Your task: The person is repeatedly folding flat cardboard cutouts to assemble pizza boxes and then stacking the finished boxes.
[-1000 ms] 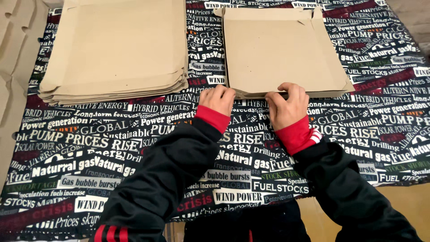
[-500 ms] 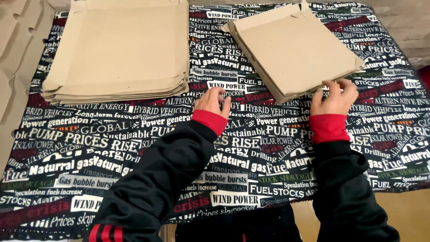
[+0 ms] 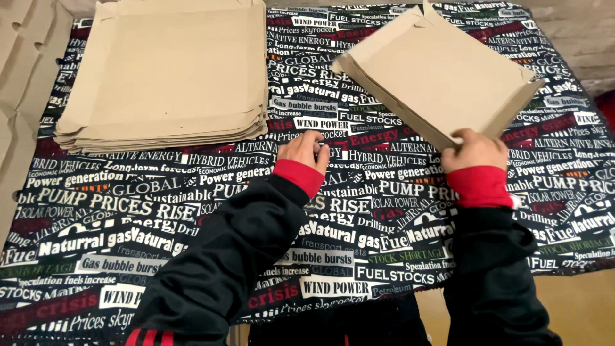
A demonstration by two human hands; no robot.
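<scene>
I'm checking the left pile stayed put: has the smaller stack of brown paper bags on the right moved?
Yes. The smaller stack, gripped by the right hand, has tilted up and swung right, away from the big pile.

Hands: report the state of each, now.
Left hand: loosely curled, holding nothing, over the printed cloth.
Right hand: closed on the brown paper bundle, lifted at a tilt.

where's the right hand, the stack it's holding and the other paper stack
right hand [image 3: 475, 150], head view, on the back of the hand
tilted brown paper stack [image 3: 442, 74], head view, middle of its top sheet
flat brown paper stack [image 3: 170, 67], head view, middle of its top sheet
</scene>
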